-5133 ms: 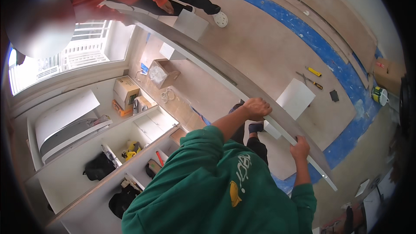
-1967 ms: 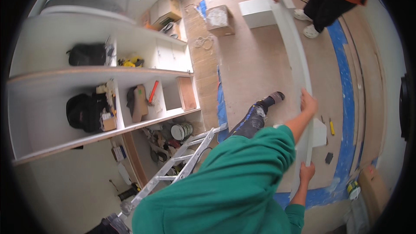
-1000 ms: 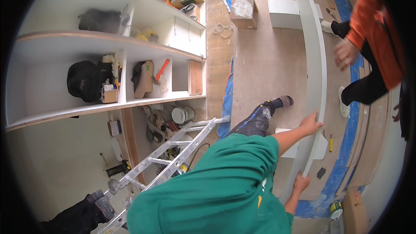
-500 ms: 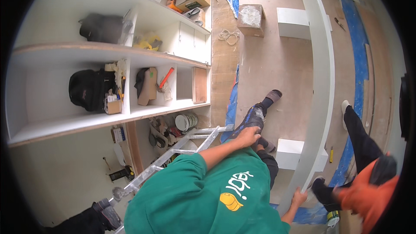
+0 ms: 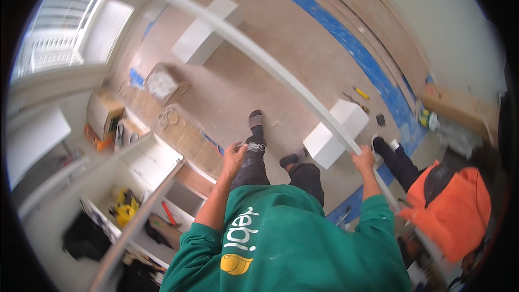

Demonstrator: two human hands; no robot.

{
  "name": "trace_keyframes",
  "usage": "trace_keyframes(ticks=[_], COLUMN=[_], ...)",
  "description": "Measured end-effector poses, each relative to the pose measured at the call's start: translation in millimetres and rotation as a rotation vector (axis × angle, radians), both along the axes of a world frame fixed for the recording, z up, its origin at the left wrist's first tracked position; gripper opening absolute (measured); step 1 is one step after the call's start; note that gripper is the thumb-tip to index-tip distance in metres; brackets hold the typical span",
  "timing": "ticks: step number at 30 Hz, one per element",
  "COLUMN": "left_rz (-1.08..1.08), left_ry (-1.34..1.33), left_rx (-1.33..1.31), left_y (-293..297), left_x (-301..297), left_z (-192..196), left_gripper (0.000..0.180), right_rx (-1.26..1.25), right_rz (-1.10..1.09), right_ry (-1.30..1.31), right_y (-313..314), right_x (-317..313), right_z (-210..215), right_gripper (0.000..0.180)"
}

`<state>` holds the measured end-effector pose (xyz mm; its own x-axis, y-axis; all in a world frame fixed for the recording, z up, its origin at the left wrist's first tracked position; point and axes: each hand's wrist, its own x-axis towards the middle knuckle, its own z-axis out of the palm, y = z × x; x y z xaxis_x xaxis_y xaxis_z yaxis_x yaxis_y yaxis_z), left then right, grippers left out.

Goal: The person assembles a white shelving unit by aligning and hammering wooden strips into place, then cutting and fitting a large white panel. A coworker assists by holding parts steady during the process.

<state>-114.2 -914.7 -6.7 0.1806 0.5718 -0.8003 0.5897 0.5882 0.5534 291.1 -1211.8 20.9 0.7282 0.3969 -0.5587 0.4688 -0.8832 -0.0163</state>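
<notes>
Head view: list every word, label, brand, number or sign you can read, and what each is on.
Green sweatshirt: large white lettering beside a yellow helmet print; legible, but I don't copy wording.
Cardboard box near the window: dark marking, too small to read.
Bucket at right: label too blurred to read.
Long white board: no text shows.

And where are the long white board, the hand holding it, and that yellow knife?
Long white board (image 5: 270, 64): head view, middle of its length.
Right hand (image 5: 363, 158): head view, back of the hand.
Yellow knife (image 5: 361, 93): head view, its handle, on the floor.
</notes>
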Motion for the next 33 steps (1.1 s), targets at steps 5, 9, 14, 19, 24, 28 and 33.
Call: trace_keyframes(ticks=[5,9,14,19,24,28,33], left_rz=[-0.054,-0.005,0.140,0.134,-0.194,-0.734,-0.940], left_ry=[-0.149,-0.390,-0.406,-0.315,-0.169,-0.005,0.159], left_rx=[-0.075,-0.169,-0.159,-0.173,-0.141,0.164,0.345], left_y=[47.1,66.6,103.9,111.8,95.4,61.3,48.6], left_x=[77.9,134.1,182.7,213.3,220.3,200.8,117.7], left_z=[9.6,-14.5,-26.7,-39.2,-33.2,16.5,66.2], left_gripper=[0.070,0.083,0.108,0.100,0.066,0.047,0.054], right_rx=[0.066,0.107,0.197,0.157,0.208,0.298,0.273], right_rz=[-0.137,-0.291,-0.282,-0.238,-0.289,-0.287,-0.207], right_ry=[0.053,0.052,-0.020,0.088,0.033,-0.061,0.019], right_y=[-29.1,-31.3,-22.2,-39.4,-36.2,-38.4,-31.5], right_x=[-23.4,-25.5,-27.6,-31.5,-32.8,-28.4,-16.3], right_z=[-19.9,-15.2,-8.9,-17.2,-19.8,-38.7,-45.2], right_gripper=[0.032,0.024,0.017,0.019,0.020,0.013,0.030])
